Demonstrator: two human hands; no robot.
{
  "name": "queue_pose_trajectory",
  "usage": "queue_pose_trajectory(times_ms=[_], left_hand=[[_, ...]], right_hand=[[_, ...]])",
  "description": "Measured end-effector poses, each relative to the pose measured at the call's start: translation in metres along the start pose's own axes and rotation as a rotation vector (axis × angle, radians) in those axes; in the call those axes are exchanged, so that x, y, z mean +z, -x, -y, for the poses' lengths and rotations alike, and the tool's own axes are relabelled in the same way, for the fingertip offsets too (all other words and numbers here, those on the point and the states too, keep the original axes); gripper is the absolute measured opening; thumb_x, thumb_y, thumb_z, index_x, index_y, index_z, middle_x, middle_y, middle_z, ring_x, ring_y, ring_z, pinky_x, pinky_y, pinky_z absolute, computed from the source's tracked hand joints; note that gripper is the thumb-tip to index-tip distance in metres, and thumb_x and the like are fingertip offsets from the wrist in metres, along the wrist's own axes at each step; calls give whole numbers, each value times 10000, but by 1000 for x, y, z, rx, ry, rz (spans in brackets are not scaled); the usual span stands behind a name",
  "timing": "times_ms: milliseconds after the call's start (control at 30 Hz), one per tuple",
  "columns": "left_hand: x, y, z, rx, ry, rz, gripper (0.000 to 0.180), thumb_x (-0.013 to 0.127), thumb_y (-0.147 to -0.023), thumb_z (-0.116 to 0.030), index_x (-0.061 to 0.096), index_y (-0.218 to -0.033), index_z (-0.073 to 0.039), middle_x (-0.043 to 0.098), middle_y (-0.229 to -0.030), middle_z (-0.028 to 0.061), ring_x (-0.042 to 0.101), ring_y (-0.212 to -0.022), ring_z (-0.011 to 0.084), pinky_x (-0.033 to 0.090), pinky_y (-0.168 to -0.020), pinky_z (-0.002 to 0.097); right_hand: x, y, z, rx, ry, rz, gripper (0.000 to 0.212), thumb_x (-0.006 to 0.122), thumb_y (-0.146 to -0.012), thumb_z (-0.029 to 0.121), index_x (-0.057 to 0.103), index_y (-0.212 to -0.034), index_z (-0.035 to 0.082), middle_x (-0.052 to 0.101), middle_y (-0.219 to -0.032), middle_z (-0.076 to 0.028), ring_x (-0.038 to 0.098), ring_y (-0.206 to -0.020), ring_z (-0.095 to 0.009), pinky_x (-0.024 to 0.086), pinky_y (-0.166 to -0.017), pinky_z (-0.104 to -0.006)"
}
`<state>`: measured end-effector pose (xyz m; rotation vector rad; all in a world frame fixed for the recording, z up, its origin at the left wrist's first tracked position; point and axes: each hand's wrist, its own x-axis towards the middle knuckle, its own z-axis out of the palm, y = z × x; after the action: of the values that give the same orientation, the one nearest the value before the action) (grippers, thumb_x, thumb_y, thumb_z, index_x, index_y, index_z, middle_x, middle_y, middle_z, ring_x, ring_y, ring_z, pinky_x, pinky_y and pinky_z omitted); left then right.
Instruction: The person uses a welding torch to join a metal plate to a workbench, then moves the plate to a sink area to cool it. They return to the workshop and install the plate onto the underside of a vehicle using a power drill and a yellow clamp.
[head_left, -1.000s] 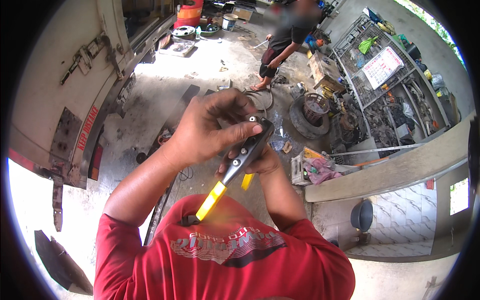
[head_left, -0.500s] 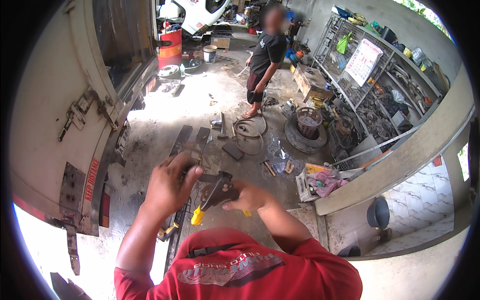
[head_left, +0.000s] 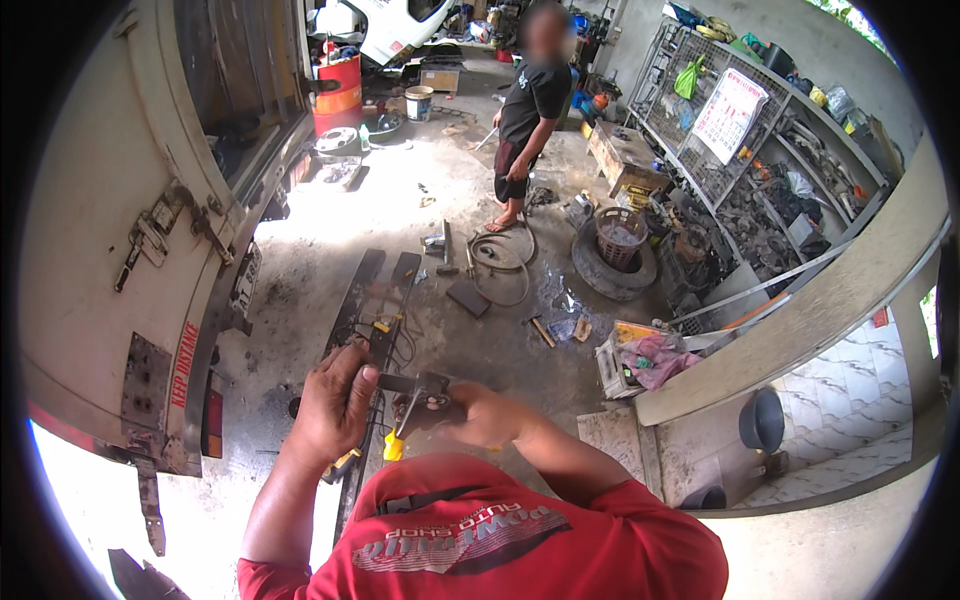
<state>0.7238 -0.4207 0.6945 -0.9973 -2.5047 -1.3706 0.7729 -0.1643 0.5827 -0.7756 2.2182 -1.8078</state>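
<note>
In front of my chest I hold a dark metal hand tool with a yellow-covered handle pointing down; its exact kind is unclear. My right hand is closed round its body, and the fingers are partly hidden. From the tool a short dark bar runs left to my left hand. That hand is closed at the bar's end, its thumb against it. Below and beyond my hands, two long dark flat panels lie on the floor, with yellow-handled tools and a cable by them.
A truck's rear fills the left. Ahead a person stands beside a coiled hose. A hammer, a tyre with a basket, a crate and loaded shelving stand or lie to the right.
Both hands have come down and nearer to my body with the tool. The left hand has moved most, and its fingers are now more curled. The yellow handle points more steeply down.
</note>
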Motion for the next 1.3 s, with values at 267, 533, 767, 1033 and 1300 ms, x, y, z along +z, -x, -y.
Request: queue_pose_trajectory(times_ms=[267,533,767,1033,1300], left_hand=[[11,7,27,-517,357,-24,450,589,-1105,-405,717,-1046,23,597,-757,8,535,-676,80,435,-613,268],[14,-14,83,-477,633,-208,459,547,-1116,-457,680,-977,-41,630,-773,0,568,-654,92,455,-600,269],[11,-19,83,-460,938,-388,421,505,-1134,-389,651,-955,-38,659,-800,67,614,-668,157,506,-614,319],[-1,7,143,-193,220,-344,162,658,-993,-58,630,-1149,-27,720,-995,90,715,-862,278,574,-819,380],[-2,0,117,-463,684,-410,320,479,-1146,-355,580,-977,-103,548,-834,17,574,-807,171,488,-795,335]], right_hand=[[21,2,11,-10,75,-79,535,710,-861,104,596,-1382,70,739,-999,-157,690,-899,-253,536,-849,-400],[6,-48,66,153,165,-54,430,736,-900,117,578,-1283,4,701,-1086,-212,691,-1008,-352,519,-942,-453],[23,-75,83,48,542,-233,387,775,-909,199,560,-1149,-16,699,-954,-274,693,-958,-484,553,-857,-554],[38,-96,86,-10,656,-272,369,804,-873,206,554,-1069,19,708,-834,-223,724,-803,-452,584,-732,-532],[42,-102,79,48,685,-102,318,712,-848,89,562,-1080,-67,707,-919,-283,719,-899,-462,582,-840,-532]])
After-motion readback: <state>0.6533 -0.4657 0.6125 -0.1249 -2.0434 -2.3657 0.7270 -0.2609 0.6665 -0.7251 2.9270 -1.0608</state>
